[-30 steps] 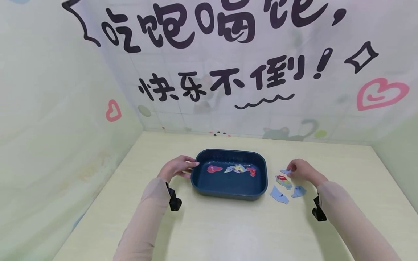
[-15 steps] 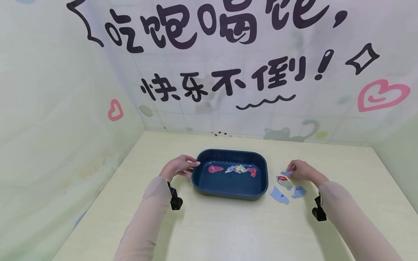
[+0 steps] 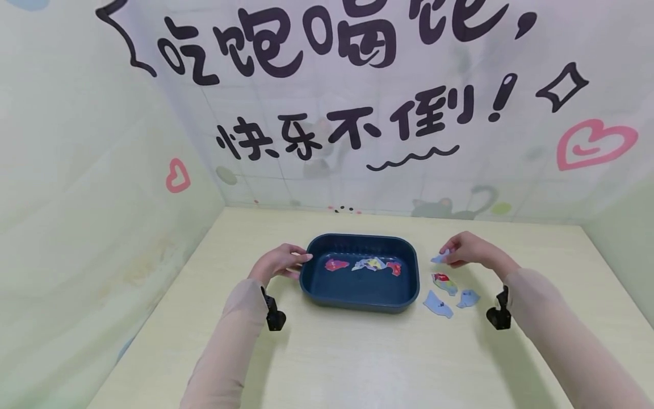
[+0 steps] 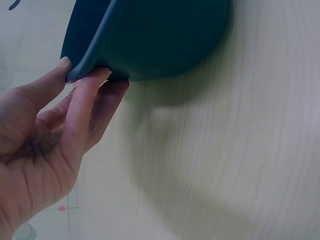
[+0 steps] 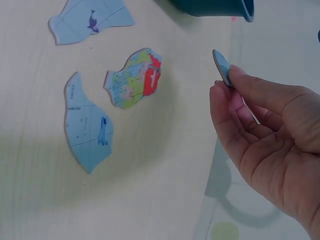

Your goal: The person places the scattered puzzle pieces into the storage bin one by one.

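A dark teal rectangular tray (image 3: 357, 292) stands on the table with several colourful map puzzle pieces in it, among them a pink piece (image 3: 336, 265) and a red piece (image 3: 394, 268). My left hand (image 3: 280, 262) pinches the tray's left rim between thumb and fingers, as the left wrist view shows too. Right of the tray, my right hand (image 3: 471, 250) holds a light blue puzzle piece (image 5: 222, 67) between thumb and fingertips, above the table. Below that hand lie a red-and-green piece (image 5: 136, 78) and two blue pieces, one with a dolphin print (image 5: 97, 20) and a longer one (image 5: 88, 125).
The pale wood-grain table (image 3: 352, 358) is bounded at the back by a printed curtain (image 3: 317, 187) with large black lettering. Another curtain (image 3: 102, 227) hangs along the left side. Dark wrist cameras sit on both sleeves.
My right hand has lifted the light blue puzzle piece off the table and moved it slightly up and left towards the tray. The left hand stays on the tray's rim.
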`<move>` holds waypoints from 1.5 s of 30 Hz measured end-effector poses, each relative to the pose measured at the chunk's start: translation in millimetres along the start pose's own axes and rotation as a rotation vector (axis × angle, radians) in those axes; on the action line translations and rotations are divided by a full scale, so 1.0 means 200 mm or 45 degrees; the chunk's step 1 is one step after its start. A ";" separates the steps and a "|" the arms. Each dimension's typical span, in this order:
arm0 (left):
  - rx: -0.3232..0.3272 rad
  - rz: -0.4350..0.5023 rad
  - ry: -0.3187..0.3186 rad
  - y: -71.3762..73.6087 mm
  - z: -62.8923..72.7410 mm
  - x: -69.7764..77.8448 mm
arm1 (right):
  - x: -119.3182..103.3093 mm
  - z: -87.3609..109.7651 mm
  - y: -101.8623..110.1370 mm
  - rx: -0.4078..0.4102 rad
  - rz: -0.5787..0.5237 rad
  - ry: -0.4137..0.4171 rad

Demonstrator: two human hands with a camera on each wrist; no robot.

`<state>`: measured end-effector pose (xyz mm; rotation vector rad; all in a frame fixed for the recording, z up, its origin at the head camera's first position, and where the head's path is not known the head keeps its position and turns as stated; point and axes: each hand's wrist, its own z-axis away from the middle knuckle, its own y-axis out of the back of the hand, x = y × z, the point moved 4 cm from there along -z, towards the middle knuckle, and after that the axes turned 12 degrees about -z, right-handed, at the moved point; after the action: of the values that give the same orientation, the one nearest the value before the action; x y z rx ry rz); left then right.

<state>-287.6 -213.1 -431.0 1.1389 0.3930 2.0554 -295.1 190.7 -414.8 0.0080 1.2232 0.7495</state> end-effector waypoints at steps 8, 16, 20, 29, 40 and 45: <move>0.007 0.006 0.006 0.00 -0.01 -0.01 | -0.16 -0.01 0.00 -0.019 -0.037 0.032; -0.002 0.013 0.000 0.00 0.00 -0.01 | -0.26 -0.07 -0.09 -0.067 -0.093 0.054; 0.000 0.023 -0.008 0.01 0.01 0.01 | -0.29 -0.12 -0.17 -0.092 -0.113 0.054; 0.017 0.018 -0.013 0.00 0.01 -0.01 | -0.36 -0.22 -0.36 -0.136 -0.127 0.041; 0.016 0.031 -0.023 0.00 0.00 -0.02 | -0.39 -0.31 -0.52 -0.159 -0.084 0.024; 0.003 0.025 -0.029 0.01 0.01 -0.01 | -0.39 -0.35 -0.60 -0.145 -0.008 -0.013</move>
<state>-285.0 -215.9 -430.2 1.1708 0.3748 2.0580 -303.6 32.3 -422.3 -0.0859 1.1690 0.8121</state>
